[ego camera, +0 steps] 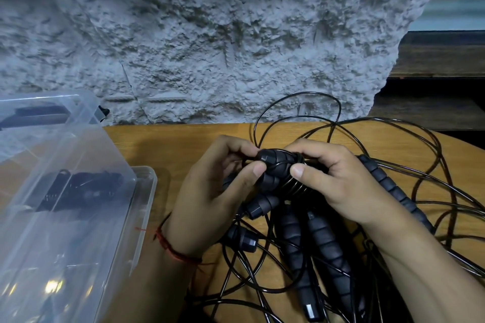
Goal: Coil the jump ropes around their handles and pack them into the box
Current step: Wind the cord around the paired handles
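Observation:
Above the table's middle I hold a pair of black ribbed jump-rope handles with thin black cord wound round them in several turns. My left hand pinches the handles' capped end between thumb and fingers. My right hand grips the wound part, thumb pressing on the coils. A loose loop of the cord rises behind the hands. More black handles lie under my hands in a tangle of cord. The clear plastic box stands at the left with dark coiled ropes inside.
The box's clear lid leans open over it at the far left. A rough grey stone wall rises right behind the wooden table. Loose cord sprawls over the table's right side to its edge. A dark ledge sits at the back right.

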The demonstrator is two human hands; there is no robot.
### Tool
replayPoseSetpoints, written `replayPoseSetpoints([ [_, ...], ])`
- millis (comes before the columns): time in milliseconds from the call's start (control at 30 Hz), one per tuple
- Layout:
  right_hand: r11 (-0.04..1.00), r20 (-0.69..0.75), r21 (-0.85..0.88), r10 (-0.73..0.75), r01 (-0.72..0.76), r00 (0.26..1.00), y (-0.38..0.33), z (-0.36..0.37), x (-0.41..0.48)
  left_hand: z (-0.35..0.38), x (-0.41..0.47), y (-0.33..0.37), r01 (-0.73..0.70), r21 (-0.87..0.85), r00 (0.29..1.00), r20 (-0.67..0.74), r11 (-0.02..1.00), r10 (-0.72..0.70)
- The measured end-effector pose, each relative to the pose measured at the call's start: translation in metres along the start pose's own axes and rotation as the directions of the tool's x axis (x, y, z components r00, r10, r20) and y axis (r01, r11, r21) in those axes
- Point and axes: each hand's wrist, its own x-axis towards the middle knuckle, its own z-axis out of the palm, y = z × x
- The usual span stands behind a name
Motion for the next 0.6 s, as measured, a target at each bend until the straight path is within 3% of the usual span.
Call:
replayPoseSetpoints([
  [133, 0.991, -0.033, 0.126, 0.042, -0.037, 0.999, -0.002, 0.004, 0.003, -0.001, 0.0, 0.0, -0.088, 0.011, 0.996, -0.024, 0.996, 0.088],
  [200, 0.983, -0.057, 0.171, 0.075, -0.064, 0.996, -0.005, 0.004, 0.004, -0.008, -0.001, -0.001, -0.109, 0.025, 0.994, 0.028, 0.994, 0.108],
  [467, 0.979, -0.063, 0.154, 0.144, -0.133, 0.988, -0.013, 0.004, 0.005, -0.021, 0.006, -0.01, -0.096, 0.147, 0.989, 0.121, 0.984, 0.079],
  [600, 0.925, -0.09, 0.347, 0.195, -0.153, 0.977, -0.016, 0.011, 0.007, -0.01, 0.004, -0.018, -0.163, 0.297, 0.986, 0.073, 0.941, 0.148],
])
